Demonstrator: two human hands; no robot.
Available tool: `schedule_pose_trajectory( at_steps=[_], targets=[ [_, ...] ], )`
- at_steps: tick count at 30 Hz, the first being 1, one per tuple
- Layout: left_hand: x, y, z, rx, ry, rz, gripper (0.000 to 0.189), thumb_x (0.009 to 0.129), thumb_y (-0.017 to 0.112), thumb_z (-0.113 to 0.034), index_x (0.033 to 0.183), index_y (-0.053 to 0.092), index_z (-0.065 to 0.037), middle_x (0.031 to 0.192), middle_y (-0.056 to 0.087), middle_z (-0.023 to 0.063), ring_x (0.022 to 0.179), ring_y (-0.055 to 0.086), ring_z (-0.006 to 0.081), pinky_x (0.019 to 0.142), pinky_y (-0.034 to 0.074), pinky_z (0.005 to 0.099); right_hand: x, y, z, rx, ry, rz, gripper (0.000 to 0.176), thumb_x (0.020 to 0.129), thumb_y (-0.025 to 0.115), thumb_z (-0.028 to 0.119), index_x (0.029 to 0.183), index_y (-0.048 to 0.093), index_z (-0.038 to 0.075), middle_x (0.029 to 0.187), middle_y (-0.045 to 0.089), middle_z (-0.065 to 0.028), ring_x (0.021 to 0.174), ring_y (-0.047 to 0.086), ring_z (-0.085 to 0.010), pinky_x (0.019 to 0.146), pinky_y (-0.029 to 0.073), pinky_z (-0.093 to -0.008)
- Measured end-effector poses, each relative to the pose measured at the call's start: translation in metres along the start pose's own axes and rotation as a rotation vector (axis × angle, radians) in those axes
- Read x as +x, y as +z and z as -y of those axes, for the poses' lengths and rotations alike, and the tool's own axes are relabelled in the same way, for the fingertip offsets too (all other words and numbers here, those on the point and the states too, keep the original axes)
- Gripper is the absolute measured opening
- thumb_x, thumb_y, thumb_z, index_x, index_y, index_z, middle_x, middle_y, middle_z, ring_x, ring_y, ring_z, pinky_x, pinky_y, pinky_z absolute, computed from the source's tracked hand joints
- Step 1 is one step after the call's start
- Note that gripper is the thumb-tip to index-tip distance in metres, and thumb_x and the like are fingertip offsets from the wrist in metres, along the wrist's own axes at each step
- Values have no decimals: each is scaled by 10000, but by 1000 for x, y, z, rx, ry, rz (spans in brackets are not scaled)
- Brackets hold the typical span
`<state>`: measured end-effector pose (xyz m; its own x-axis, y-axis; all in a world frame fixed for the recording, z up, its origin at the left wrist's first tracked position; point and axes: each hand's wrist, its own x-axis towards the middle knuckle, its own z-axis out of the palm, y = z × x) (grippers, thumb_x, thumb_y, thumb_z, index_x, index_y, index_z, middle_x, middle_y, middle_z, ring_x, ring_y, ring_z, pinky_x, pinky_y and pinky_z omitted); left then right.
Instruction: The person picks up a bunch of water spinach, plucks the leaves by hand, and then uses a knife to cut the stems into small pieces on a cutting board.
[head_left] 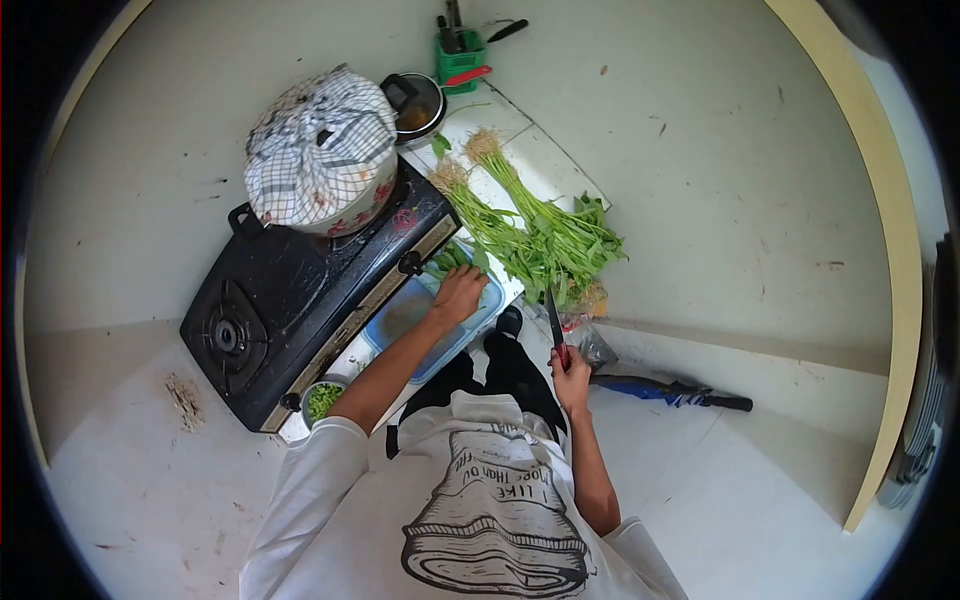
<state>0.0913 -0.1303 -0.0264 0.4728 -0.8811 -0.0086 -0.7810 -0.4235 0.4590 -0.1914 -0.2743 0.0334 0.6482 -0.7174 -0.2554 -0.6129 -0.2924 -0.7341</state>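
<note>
My right hand (pixel 571 384) is closed round the red handle of a kitchen knife (pixel 555 322), its dark blade pointing away from me toward the greens. My left hand (pixel 461 294) is over a light-blue plastic tray (pixel 415 357), its fingers curled on some leafy greens (pixel 447 259) at the tray's far end. Just beyond the knife tip lie two bunches of long-stemmed greens (pixel 545 235), pale roots pointing away from me. The undersides of my left fingers are hidden.
A black gas stove (pixel 290 300) stands left of the tray, bearing a large cloth-covered pot (pixel 322 150). Behind it are a lidded pan (pixel 418 108) and a green basket of utensils (pixel 460 65). A bowl of chopped greens (pixel 323 400) sits near my left elbow. A blue umbrella (pixel 660 388) lies at right.
</note>
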Motion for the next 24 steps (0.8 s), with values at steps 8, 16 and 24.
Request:
schedule_pose_trajectory(
  at_steps=[8, 16, 24],
  targets=[
    [13, -49, -7, -137, 167, -243, 103, 916, 684, -115, 1004, 713, -69, 1060, 670, 90, 1085, 592, 301, 920, 469, 462, -2, -10, 3, 59, 62, -60, 177, 989, 662, 177, 958, 678, 3, 698, 688, -157, 617, 690, -236, 608, 508, -398],
    [32, -79, 1, 4, 274, -11, 92, 896, 691, -104, 983, 722, -103, 1009, 684, 76, 1048, 636, 283, 934, 459, 447, 5, -10, 2, 23, 11, -68, 206, 998, 666, 201, 1002, 677, -4, 718, 703, -139, 615, 664, -210, 612, 504, -370],
    [23, -24, 15, 178, 255, 103, 155, 796, 683, -88, 934, 753, -102, 1045, 698, 111, 1054, 664, 295, 963, 464, 463, 10, -4, 12, 17, 13, -57, 207, 979, 677, 192, 1022, 678, -10, 718, 698, -154, 619, 674, -245, 617, 509, -393]
  ],
)
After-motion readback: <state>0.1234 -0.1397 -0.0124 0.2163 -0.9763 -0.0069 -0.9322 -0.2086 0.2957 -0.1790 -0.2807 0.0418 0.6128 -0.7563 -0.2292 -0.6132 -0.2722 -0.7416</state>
